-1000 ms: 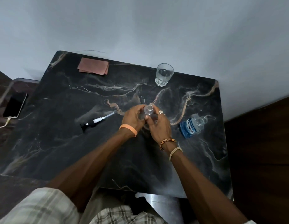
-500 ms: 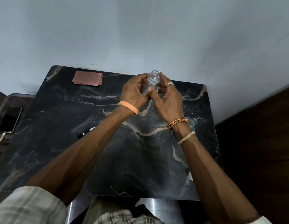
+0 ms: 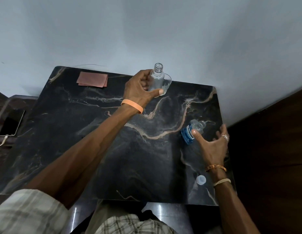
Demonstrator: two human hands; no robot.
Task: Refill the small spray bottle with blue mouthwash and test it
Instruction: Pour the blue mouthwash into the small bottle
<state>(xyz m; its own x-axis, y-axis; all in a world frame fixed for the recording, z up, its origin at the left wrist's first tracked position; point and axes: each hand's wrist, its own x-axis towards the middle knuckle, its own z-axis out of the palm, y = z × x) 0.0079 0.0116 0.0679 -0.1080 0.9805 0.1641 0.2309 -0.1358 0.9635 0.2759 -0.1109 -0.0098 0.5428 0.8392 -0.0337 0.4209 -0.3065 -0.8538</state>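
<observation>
My left hand [image 3: 140, 89] grips the small clear spray bottle [image 3: 156, 76] upright above the back of the black marble table [image 3: 89, 125]; the bottle's neck is uncapped. My right hand [image 3: 212, 146] is spread open beside the blue mouthwash bottle [image 3: 191, 131], which stands uncapped near the table's right edge; the thumb tip lies against its side. A white cap [image 3: 201, 180] lies on the table near my right wrist. The spray pump is hidden behind my left forearm.
A drinking glass [image 3: 167, 85] stands just behind the small bottle at the back edge. A folded pink cloth [image 3: 92, 79] lies at the back left. A phone [image 3: 11, 123] on a cable rests on a lower surface to the left. A grey wall rises behind.
My right hand left the small bottle and swung down to the mouthwash bottle at the right. My left hand alone now holds the small bottle, lifted farther toward the glass.
</observation>
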